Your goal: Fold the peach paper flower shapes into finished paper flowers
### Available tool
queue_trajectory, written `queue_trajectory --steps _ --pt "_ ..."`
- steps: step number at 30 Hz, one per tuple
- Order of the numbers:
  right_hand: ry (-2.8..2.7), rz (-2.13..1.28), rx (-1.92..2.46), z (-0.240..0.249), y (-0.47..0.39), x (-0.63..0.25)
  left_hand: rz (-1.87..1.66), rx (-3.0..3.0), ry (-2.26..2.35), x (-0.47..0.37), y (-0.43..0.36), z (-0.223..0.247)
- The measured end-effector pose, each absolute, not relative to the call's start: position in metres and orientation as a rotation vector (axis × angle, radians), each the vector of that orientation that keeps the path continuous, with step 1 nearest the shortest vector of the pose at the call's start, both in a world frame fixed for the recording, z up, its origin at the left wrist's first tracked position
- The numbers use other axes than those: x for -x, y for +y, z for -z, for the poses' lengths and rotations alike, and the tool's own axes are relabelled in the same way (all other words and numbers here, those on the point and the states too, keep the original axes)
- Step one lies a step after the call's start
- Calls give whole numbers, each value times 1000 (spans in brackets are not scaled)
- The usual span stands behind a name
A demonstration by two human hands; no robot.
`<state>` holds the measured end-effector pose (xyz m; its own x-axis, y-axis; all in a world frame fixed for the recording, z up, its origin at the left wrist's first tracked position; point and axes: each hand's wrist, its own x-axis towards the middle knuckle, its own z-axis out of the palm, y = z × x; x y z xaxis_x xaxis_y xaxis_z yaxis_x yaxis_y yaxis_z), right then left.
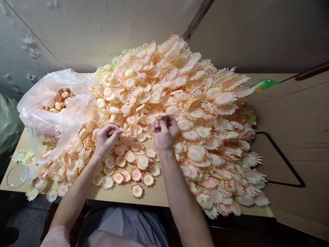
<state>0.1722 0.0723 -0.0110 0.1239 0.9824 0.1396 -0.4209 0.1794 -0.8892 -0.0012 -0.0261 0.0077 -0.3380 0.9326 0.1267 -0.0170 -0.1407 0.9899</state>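
A large heap of pale pink and cream artificial flower petal discs (159,89) with toothed edges covers most of the table. My left hand (106,140) is over the heap's near left part, thumb and forefinger closed together. Whatever lies in that pinch is too small to make out. To its right, my right hand (166,133) hangs over the middle with its fingers curled and slightly blurred. Its fingertips are partly hidden, so I cannot make out what they hold. Single discs with pink-red tips, such as one disc (137,190), lie flat between my forearms.
A clear plastic bag (55,121) holding small red-and-cream pieces (60,100) stands at the left. A clear round container (17,176) lies near the table's left front corner. Cardboard (300,151), a black metal frame (285,159) and a green packet (264,85) are at the right.
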Motion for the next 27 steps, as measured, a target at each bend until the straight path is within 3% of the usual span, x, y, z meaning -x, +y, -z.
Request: queue_trajectory --steps 2,9,27 --pt "-876 -1176 810 10 74 -174 -1616 -1102 1328 1 -26 -9" --pt "-1416 -1571 648 12 54 -165 -1515 -1031 1361 -7 -25 -8" --pt "-1429 -1650 658 15 49 -161 -1346 -1719 1650 -6 -22 2"
